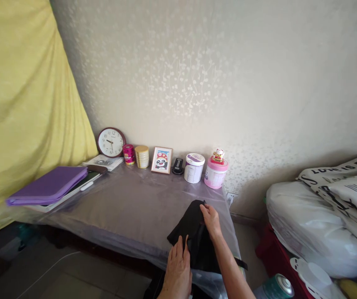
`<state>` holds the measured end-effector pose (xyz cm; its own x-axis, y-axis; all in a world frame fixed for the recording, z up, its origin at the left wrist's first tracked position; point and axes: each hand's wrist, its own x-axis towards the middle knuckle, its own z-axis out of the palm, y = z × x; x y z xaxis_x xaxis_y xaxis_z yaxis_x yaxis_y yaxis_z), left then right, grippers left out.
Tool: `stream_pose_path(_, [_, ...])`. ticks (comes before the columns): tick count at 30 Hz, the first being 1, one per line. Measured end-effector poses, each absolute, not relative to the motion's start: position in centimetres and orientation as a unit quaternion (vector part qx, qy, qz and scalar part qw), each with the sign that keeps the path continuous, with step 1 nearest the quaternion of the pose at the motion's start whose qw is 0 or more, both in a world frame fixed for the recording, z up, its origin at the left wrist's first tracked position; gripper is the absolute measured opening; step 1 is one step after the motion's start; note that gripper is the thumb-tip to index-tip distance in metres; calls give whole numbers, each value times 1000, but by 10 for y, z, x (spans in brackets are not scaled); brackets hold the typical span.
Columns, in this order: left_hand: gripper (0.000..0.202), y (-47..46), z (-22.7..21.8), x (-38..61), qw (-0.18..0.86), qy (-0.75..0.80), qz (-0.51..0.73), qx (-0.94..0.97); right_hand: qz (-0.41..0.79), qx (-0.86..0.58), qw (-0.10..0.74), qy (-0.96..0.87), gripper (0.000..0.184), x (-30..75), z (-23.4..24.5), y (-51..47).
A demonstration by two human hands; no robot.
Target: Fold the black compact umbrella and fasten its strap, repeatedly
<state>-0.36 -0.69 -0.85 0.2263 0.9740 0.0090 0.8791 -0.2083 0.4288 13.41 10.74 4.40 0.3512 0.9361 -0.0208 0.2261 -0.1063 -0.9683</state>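
Note:
A black cloth item (187, 220) with a narrow strap lies partly folded on the near right corner of the table; its exact kind is not clear. My right hand (211, 218) pinches its upper edge between thumb and fingers. At its lower left edge is my left hand (177, 262), fingers close together against the fabric and thumb side partly hidden. Part of the cloth shows between my two forearms.
A plastic-covered table (128, 207) carries a purple folder (49, 185), a clock (111, 142), a picture frame (161, 160), a white tub (194, 168) and a pink tub (216, 173). To the right are a spray can (279, 286) and a stuffed white bag (315, 228).

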Motion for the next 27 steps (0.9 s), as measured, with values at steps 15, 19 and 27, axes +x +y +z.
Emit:
stream_pose_path(15, [57, -13, -31, -25, 52, 565, 253, 784, 239, -674, 307, -628, 16, 107, 44, 109])
stream_pose_path(19, [39, -14, -4, -22, 24, 514, 281, 810, 238, -656, 314, -644, 19, 107, 44, 105])
stream_pose_path(27, [32, -11, 17, -24, 54, 509, 254, 820, 256, -633, 326, -653, 21, 111, 43, 102])
